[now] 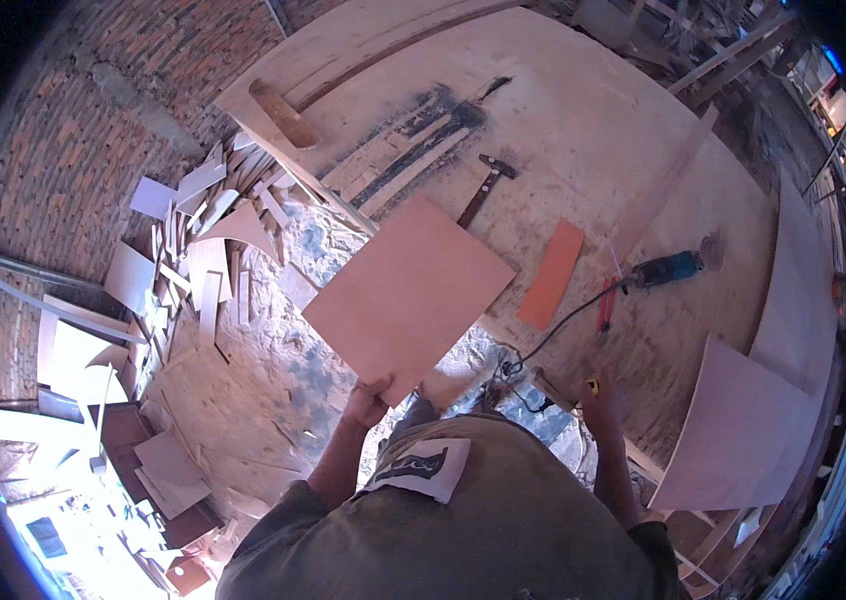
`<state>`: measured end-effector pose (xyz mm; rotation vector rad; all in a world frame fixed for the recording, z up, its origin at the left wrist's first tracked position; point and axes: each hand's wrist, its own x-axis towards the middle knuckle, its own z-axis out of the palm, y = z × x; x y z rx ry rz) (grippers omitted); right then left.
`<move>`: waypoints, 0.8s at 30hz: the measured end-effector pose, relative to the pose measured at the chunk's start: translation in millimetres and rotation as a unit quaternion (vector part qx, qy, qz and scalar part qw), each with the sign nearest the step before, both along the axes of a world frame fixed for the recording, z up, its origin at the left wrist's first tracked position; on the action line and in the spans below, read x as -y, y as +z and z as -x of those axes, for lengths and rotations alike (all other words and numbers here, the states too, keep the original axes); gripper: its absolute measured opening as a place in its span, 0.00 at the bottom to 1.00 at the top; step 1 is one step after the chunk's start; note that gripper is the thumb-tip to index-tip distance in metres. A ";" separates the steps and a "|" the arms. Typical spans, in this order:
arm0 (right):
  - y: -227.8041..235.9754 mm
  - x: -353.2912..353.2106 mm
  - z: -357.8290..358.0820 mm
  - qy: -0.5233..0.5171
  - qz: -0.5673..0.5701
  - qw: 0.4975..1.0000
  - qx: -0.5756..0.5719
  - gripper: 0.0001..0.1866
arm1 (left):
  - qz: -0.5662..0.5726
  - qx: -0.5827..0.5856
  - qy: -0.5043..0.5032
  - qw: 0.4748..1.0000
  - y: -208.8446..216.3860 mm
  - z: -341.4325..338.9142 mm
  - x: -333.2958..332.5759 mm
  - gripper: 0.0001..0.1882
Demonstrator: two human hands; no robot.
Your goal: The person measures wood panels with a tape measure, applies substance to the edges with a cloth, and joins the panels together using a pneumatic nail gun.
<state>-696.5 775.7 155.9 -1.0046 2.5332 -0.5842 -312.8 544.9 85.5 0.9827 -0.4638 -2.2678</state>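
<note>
The left hand (370, 402) was closed on the near corner of a flat board (409, 300), which was at the centre of the frame, partly overlapping the table (593, 130). The right hand (599, 408), right of lower centre, was curled around a small yellow item (593, 386), probably a tape measure, though too small to confirm. A hammer (488, 185) lay above the board; an orange strip (552, 275) and power tool (665, 268) lay right. In judgement, sound handling called for keeping the board level, supporting its far side and clearing the cord (573, 322).
</note>
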 end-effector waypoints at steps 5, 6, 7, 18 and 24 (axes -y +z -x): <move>11.9 0.4 -0.8 -0.009 -0.049 0.995 0.081 0.29 | -0.008 -0.002 -0.037 0.999 -10.5 -25.5 -9.6 0.26; 14.3 -0.4 -1.8 -0.002 0.012 0.995 0.095 0.29 | -0.011 -0.001 -0.034 0.999 -12.8 -31.7 -11.1 0.26; 16.1 -1.9 -2.6 -0.007 0.011 0.995 0.095 0.29 | -0.016 -0.018 -0.032 0.999 -15.4 -38.5 -12.5 0.26; 8.3 -40.9 4.2 -0.030 -0.108 0.986 0.123 0.26 | -0.060 0.007 -0.034 0.998 -17.0 -65.6 -0.6 0.26; -3.2 -43.9 11.0 -0.068 -0.170 0.973 0.141 0.24 | -0.035 0.074 -0.049 0.995 8.8 -87.9 -8.2 0.26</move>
